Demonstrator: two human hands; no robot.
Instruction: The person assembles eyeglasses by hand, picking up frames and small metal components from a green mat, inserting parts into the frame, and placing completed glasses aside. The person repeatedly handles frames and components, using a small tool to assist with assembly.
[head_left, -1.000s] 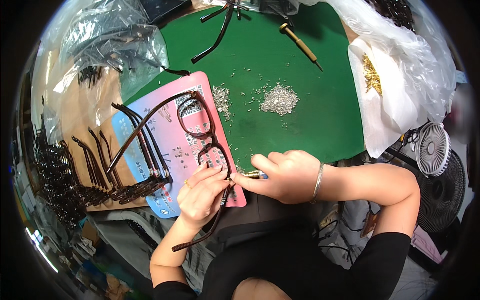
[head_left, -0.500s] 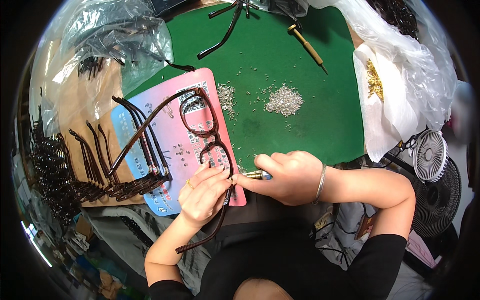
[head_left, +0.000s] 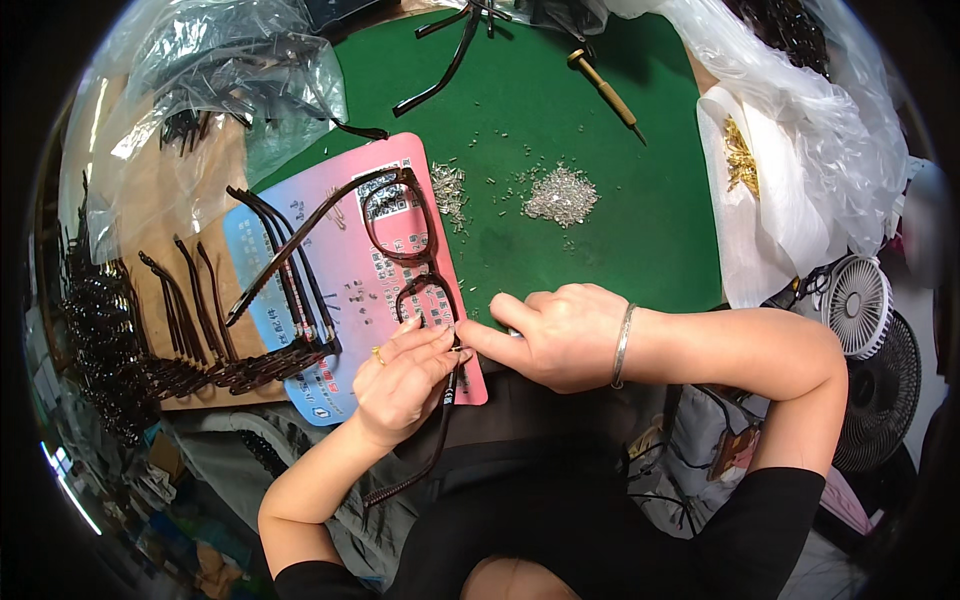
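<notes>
Eyeglass frame (head_left: 433, 240) (brown) partly behind left hand (head_left: 393, 393)

Glasses frame (head_left: 434, 244) brown, perhaps mottled; mat (head_left: 630, 235) green.

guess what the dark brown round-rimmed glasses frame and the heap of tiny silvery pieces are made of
The glasses frame looks like glossy plastic, perhaps acetate, judging by its bright highlights. The silvery heap looks like shiny metal, given its sharp glints; which metal is unclear.

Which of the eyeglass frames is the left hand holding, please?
The dark eyeglass frame over the pink side of the card, gripped by the left hand; the row of eyeglass frames farther left is touched by neither hand.
</notes>
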